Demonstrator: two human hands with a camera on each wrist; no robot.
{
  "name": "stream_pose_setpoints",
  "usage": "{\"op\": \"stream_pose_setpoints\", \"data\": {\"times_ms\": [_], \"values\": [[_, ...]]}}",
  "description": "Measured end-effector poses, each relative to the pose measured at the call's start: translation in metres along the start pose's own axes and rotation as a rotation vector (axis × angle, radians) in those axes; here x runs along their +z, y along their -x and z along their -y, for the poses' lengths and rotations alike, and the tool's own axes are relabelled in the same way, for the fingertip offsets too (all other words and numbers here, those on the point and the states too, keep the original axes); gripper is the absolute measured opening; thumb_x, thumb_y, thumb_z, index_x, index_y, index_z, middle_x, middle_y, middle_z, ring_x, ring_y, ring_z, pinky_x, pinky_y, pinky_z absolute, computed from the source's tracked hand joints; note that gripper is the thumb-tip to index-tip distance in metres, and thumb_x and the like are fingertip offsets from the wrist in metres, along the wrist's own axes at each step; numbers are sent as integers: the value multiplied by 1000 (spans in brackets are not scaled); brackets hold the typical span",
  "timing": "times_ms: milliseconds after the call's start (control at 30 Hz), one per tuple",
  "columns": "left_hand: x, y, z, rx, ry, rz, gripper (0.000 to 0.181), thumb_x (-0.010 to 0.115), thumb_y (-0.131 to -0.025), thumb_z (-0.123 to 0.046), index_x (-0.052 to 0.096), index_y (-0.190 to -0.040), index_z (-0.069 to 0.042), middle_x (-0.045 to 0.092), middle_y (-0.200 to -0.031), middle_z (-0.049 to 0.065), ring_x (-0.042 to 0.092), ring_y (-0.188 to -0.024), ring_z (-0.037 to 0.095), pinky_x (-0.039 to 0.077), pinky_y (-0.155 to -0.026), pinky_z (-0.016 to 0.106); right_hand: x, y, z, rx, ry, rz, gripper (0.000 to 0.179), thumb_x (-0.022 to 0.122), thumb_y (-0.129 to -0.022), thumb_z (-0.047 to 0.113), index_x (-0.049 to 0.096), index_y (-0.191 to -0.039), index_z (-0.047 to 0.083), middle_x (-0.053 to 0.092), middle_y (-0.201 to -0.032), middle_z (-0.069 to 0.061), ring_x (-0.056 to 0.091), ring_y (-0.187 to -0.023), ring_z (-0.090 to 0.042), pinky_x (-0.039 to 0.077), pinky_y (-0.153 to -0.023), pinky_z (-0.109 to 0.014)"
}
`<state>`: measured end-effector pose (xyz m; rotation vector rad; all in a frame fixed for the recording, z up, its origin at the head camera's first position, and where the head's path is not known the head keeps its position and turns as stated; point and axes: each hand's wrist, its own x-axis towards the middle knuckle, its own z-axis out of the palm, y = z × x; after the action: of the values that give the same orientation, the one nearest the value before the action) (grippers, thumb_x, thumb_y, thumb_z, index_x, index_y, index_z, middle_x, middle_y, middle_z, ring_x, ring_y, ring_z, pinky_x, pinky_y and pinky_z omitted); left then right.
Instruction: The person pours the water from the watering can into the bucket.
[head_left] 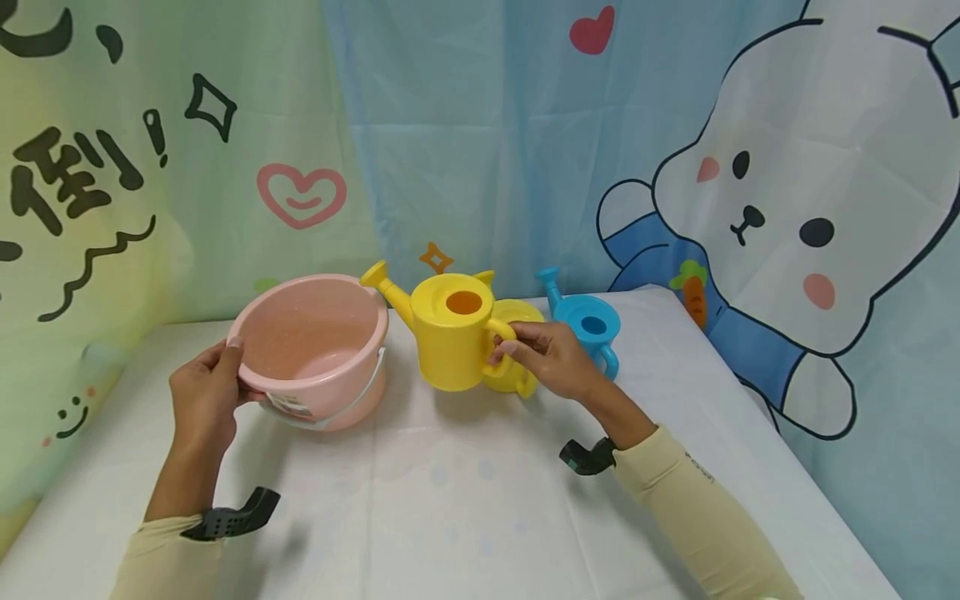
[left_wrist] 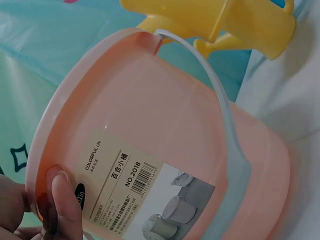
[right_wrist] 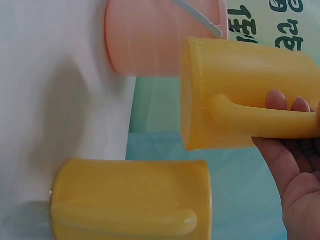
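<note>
A pink bucket with a pale handle stands tilted at the left of the table; my left hand grips its rim. In the left wrist view a paper label shows on the bucket's side, with fingertips under the rim. My right hand holds a yellow watering can by its handle, raised off the table, its spout near the bucket's right rim. Behind it, partly hidden, stands a second yellow watering can. A blue watering can is just beyond the right hand.
The white-covered table runs back to a printed curtain with cartoon pictures. Dark wrist-worn devices stick out near both sleeves.
</note>
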<state>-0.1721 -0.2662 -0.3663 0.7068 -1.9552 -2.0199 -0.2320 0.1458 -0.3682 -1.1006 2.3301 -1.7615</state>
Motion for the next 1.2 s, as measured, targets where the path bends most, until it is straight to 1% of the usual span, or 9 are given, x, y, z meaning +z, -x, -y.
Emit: {"op": "stream_pose_setpoints", "data": {"times_ms": [233, 367, 500, 667, 733, 900, 1033, 1200], "values": [[0, 1, 0, 10, -7, 19, 63, 55, -98, -37, 38, -148, -2, 65, -86, 5, 62, -54, 12, 58, -52, 23, -3, -2, 5, 52, 4, 26, 21, 58, -97, 6, 66, -110, -8, 70, -90, -11, 66, -91, -24, 56, -89, -34], [-1, 1, -1, 4, -10, 24, 64, 55, -98, -39, 38, -148, -2, 64, -89, 7, 62, -55, 11, 58, -53, 23, -4, -5, 8, 61, -3, 60, 20, 57, -97, 4, 65, -111, -9, 69, -89, -12, 66, -91, -24, 56, -90, -34], [-1, 1, -1, 1, -9, 23, 65, 55, -98, -40, 38, -148, -3, 64, -92, 8, 62, -55, 11, 58, -53, 23, -7, -10, 13, 57, 24, 80, 20, 55, -99, 5, 64, -111, -9, 69, -88, -10, 66, -90, -23, 56, -90, -34], [0, 1, -1, -5, -4, 16, 64, 55, -98, -39, 39, -148, -4, 64, -95, 9, 62, -56, 11, 58, -53, 23, -14, -17, 20, 88, 39, 120, 23, 54, -100, 11, 64, -112, -7, 69, -89, -9, 66, -90, -23, 56, -90, -33], [1, 1, -1, -10, 0, 13, 63, 55, -98, -38, 39, -148, -4, 63, -95, 9, 62, -56, 11, 58, -53, 23, -17, -19, 22, 100, 38, 133, 23, 54, -100, 11, 65, -112, -6, 69, -89, -9, 65, -90, -23, 55, -91, -33], [1, 1, -1, -15, 10, 8, 63, 55, -98, -39, 40, -148, -4, 63, -97, 9, 63, -56, 12, 58, -52, 24, -24, -23, 24, 98, 30, 165, 22, 51, -101, 7, 64, -112, -7, 68, -89, -11, 64, -90, -25, 55, -92, -34], [1, 1, -1, -8, 8, 2, 62, 55, -98, -38, 40, -148, -3, 62, -97, 10, 63, -55, 12, 58, -51, 24, -27, -27, 25, 95, 44, 191, 23, 49, -102, 9, 64, -113, -6, 67, -88, -10, 63, -89, -24, 55, -91, -34], [1, 1, -1, -4, 8, -3, 62, 55, -98, -38, 41, -147, -3, 63, -96, 8, 63, -54, 12, 58, -51, 24, -29, -33, 27, 68, 39, 205, 22, 47, -103, 7, 63, -110, -7, 64, -85, -11, 63, -84, -27, 58, -82, -36]]}}
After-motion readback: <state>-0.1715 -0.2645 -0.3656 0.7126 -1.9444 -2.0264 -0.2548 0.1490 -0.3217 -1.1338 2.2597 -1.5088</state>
